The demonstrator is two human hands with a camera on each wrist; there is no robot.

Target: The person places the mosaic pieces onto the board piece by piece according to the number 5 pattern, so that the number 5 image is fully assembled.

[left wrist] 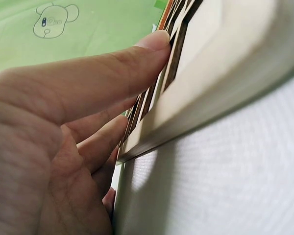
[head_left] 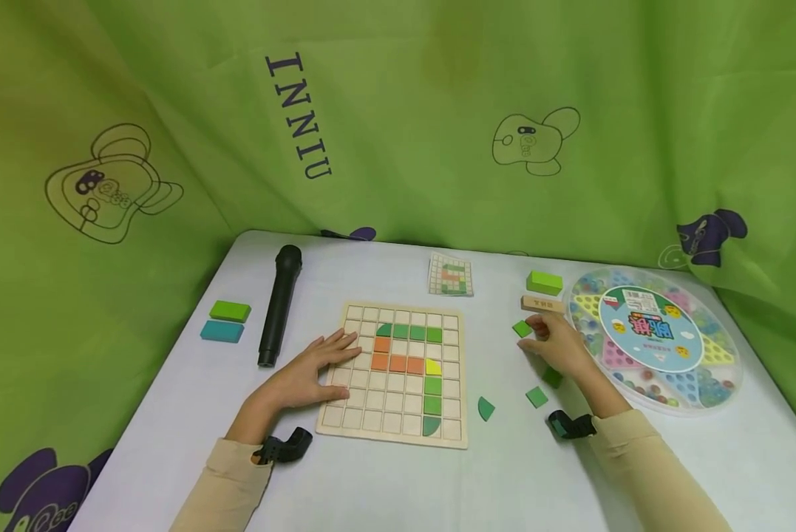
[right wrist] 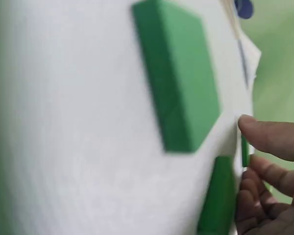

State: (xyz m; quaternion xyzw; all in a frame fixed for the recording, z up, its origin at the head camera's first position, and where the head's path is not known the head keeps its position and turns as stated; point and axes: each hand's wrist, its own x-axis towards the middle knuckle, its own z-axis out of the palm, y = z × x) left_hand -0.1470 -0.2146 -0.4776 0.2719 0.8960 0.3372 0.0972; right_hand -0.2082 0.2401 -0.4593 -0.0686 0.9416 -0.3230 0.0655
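Note:
A pale wooden grid board (head_left: 364, 421) holds green, orange and yellow tiles in its cells. My left hand (head_left: 311, 373) rests on its left side, fingers spread and thumb on the frame, as the left wrist view also shows. Right of the board, my right hand (head_left: 557, 343) pinches a small green square tile (head_left: 521, 329) between thumb and index finger, close over the table. In the right wrist view this tile (right wrist: 245, 151) appears edge-on. Nearer me lie a green square tile (head_left: 537, 397) and a green quarter-circle tile (head_left: 486, 408). Another green tile (head_left: 553, 377) is partly hidden under the right hand.
A pattern card (head_left: 450, 275) lies behind the board. A black microphone (head_left: 280, 307), a green block (head_left: 230, 311) and a teal block (head_left: 221, 331) are at left. Another green block (head_left: 544, 282), a wooden block (head_left: 541, 304) and a round marble game box (head_left: 710, 384) are at right.

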